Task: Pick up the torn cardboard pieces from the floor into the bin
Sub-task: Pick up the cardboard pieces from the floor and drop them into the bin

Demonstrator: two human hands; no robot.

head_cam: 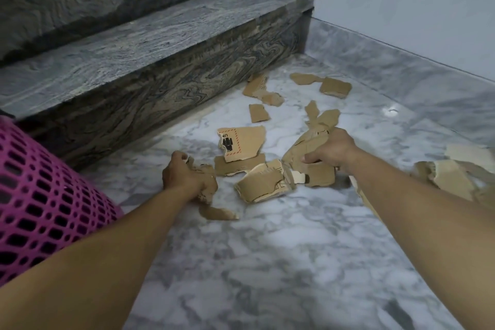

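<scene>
Several torn brown cardboard pieces lie scattered on the marble floor (281, 249). My left hand (184, 177) is closed around a bunch of cardboard scraps (211, 187) low over the floor. My right hand (330, 149) grips a large creased cardboard piece (302, 153) in the middle of the pile. A printed piece with a red dashed border (241, 142) lies between my hands, a curled piece (261, 186) just in front of it. A pink mesh bin (40, 209) stands at the left edge, beside my left forearm.
A dark stone step (150, 43) rises behind the pile, with more cardboard (258, 88) against its base. Further pieces (334, 87) lie near the white wall (415, 2). Another heap of cardboard (452, 177) sits at the right edge.
</scene>
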